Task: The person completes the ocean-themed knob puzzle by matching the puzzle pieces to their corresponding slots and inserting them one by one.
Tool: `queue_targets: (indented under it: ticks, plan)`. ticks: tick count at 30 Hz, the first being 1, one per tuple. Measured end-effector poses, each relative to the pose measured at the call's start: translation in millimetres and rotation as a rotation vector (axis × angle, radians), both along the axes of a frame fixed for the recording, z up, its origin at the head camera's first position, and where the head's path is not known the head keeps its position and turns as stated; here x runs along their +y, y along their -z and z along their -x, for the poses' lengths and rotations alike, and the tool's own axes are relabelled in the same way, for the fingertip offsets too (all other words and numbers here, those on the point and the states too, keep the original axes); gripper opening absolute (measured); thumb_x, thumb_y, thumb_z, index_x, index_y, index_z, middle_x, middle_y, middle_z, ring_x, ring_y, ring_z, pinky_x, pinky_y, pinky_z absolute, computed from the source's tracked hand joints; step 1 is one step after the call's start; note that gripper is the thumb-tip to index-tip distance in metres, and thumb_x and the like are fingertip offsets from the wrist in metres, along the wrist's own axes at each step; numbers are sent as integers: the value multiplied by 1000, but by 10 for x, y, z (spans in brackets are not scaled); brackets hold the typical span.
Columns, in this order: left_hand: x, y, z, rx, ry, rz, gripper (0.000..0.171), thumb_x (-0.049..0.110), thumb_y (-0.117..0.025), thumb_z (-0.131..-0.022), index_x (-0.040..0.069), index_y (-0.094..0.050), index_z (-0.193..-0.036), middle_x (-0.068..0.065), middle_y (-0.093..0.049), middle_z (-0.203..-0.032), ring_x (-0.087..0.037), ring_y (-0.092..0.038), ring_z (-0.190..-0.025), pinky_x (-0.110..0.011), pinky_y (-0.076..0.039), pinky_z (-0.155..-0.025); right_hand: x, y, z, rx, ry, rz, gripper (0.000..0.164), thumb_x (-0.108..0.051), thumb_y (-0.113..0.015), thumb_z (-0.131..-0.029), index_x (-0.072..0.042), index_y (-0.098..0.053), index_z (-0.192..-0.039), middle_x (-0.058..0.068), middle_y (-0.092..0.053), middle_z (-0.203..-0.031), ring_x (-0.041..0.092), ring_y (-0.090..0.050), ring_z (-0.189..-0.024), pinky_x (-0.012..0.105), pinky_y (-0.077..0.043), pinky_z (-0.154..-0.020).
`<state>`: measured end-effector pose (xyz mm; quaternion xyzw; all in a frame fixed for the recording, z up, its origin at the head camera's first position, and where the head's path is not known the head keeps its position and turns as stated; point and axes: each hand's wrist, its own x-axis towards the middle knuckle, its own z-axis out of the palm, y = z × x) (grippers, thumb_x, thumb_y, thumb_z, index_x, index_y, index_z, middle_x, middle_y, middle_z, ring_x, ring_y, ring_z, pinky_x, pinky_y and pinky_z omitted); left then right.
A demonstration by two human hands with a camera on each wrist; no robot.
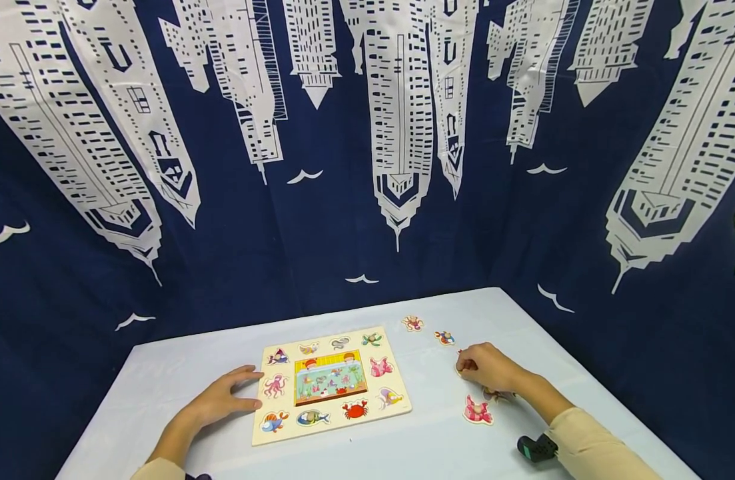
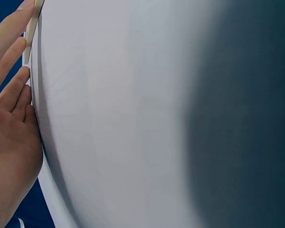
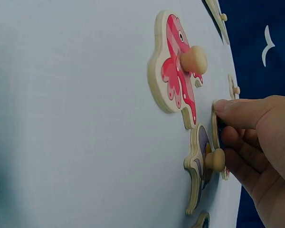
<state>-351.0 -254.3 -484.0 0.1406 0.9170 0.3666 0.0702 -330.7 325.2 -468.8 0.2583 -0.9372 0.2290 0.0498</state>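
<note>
A wooden peg puzzle board with sea-animal pictures lies flat on the table. At its left edge rests my left hand, fingers spread and thumb apart; the left wrist view shows the board's edge by the fingertips. My right hand is low over the table, right of the board. Its thumb and curled fingers pinch a puzzle piece with a dark blue face, mostly hidden by the hand. Nearby lie a pink fish piece with a round wooden knob and a purple-grey piece, also knobbed.
Beyond the right hand lie an octopus piece and a blue and red fish piece. A black device sits by the right sleeve. The white table ends at a dark blue curtain with printed white buildings.
</note>
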Motion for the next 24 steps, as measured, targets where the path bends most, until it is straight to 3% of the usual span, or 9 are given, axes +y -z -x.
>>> queue_targets:
  ticks: [8,16,24]
  plan:
    - [-8,-2,-1,-7,9,-1,71,34,-90,-79,6,-65,-139,-28,-39,-157,-56,-26,-145,-76,-22,-111,-39,-44,87,48,-19,20,10,-2,-80,-88,-12,-79,-89,-5,-74,-91,6,-61,-81,30,-56,-71]
    - [-17,-6,2,-17,0,-1,72,35,-90,-78,6,-65,-139,-28,-38,-158,-56,-25,-146,-77,-21,-111,-226,-169,208,54,-66,45,12,0,-81,-88,-12,-78,-88,-8,-72,-85,3,-57,-72,25,-53,-64]
    - [-10,-24,22,-17,9,1,72,34,-90,-78,7,-64,-140,-28,-38,-158,-57,-25,-146,-77,-20,-111,-476,-277,369,114,-88,19,9,0,-81,-87,-8,-80,-89,-5,-74,-87,4,-59,-73,24,-54,-66]
